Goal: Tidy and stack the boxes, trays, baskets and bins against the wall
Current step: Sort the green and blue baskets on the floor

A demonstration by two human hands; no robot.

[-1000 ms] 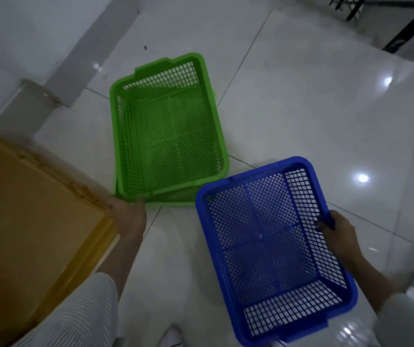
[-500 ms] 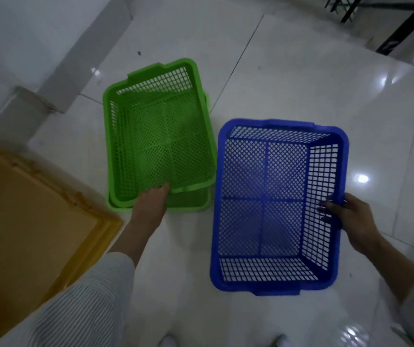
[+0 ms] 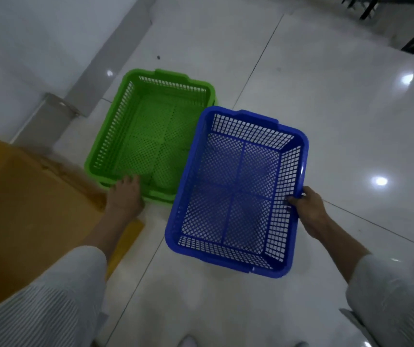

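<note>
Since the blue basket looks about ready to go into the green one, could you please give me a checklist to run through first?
1. Right hand grips the blue basket rim: ok.
2. Left hand steadies the green basket near edge: ok.
3. Green basket holds nothing: ok.
4. Blue basket lined up over green: not ok, it overlaps only the right side.
5. Second green basket nested underneath sits square: cannot tell.
6. Yellow box clear of the green basket: ok.
</note>
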